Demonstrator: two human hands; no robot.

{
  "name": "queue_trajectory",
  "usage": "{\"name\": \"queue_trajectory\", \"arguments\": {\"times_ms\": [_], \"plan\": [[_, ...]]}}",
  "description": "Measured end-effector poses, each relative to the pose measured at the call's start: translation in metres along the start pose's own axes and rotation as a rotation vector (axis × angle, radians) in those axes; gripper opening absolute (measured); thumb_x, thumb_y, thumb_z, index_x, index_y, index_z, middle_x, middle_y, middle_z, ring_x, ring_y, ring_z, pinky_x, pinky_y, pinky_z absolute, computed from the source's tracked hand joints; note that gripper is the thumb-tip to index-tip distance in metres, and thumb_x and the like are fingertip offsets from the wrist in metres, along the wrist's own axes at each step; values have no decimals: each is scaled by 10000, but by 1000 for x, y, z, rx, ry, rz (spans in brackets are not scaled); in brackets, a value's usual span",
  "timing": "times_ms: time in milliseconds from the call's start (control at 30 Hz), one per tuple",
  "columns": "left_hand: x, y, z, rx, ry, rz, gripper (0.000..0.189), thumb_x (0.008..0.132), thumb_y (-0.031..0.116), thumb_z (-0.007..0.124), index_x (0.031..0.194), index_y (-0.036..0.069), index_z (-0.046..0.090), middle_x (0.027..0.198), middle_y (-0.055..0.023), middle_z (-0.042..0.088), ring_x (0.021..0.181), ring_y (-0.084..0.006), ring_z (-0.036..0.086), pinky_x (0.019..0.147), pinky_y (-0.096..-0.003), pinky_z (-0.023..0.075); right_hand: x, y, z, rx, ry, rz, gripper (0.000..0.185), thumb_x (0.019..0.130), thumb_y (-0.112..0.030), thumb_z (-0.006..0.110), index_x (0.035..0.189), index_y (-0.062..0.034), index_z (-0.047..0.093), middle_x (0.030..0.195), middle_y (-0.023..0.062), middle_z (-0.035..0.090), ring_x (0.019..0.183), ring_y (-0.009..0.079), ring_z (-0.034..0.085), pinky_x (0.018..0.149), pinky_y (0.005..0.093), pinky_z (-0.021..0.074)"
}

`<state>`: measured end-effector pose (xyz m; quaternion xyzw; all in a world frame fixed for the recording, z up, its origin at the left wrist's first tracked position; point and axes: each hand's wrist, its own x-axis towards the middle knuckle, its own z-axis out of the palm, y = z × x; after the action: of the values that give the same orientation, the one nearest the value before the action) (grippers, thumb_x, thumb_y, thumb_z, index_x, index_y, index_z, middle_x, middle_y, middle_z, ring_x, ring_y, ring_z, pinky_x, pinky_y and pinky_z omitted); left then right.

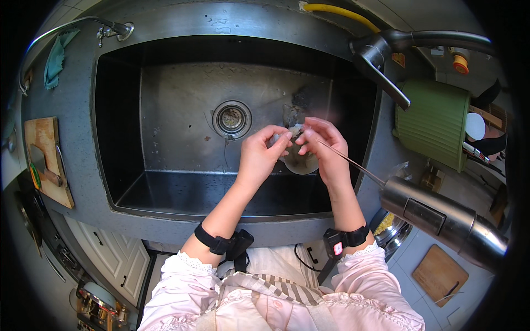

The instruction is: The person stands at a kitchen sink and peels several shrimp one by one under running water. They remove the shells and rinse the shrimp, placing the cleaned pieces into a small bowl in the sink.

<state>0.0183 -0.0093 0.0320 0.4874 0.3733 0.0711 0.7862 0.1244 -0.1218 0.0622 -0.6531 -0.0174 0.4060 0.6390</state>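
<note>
My left hand (pixel 261 149) and my right hand (pixel 328 149) meet above the right side of a dark metal sink (pixel 178 107). Between their fingertips is a small, pale, wet piece of food (pixel 295 129), too covered to name exactly. Both thumbs press on it. Under the hands sits a rounded, see-through bowl or bag (pixel 301 166), partly hidden by my fingers. A thin stream of water (pixel 352 161) runs from the faucet's spray head (pixel 422 211) towards my right hand. Just beyond my fingers, a dark wet clump (pixel 304 98) lies on the sink floor.
The drain (pixel 232 119) holds small scraps. A black faucet lever (pixel 385 80) overhangs the sink's right rim. A green ribbed utensil holder (pixel 432 124) stands to the right. Leftward are a cutting board (pixel 49 161) with a knife (pixel 39 159), a teal cloth (pixel 56 60) and a thin curved tap (pixel 120 29).
</note>
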Motion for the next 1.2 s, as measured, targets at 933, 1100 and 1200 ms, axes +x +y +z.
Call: {"name": "queue_trajectory", "arguments": {"times_ms": [933, 1100, 1200], "plan": [[6, 21, 1, -14, -147, -161, 165, 863, 162, 668, 913, 5, 675, 737, 0, 628, 618, -56, 568, 575, -200, 462, 5, -11, -12, -473, -62, -87, 99, 843, -46, 646, 923, 8, 670, 811, 24, 657, 697, 82, 581, 634, 225, 486], [7, 19, -1, -54, -166, -154, 167, 865, 152, 665, 922, -4, 670, 736, 4, 620, 620, -62, 565, 580, -201, 467, 7, -8, -12, -313, -47, -13, 95, 882, -68, 631, 938, 4, 659, 858, 25, 649, 725, 63, 565, 662, 201, 469], [7, 18, -2, -77, -146, -144, 160, 865, 145, 661, 921, -5, 671, 737, 3, 621, 621, -63, 571, 579, -199, 465, 9, -5, -11, -323, -15, -77, 84, 883, -54, 619, 937, 3, 651, 861, 22, 647, 753, 60, 574, 690, 196, 469]]}}
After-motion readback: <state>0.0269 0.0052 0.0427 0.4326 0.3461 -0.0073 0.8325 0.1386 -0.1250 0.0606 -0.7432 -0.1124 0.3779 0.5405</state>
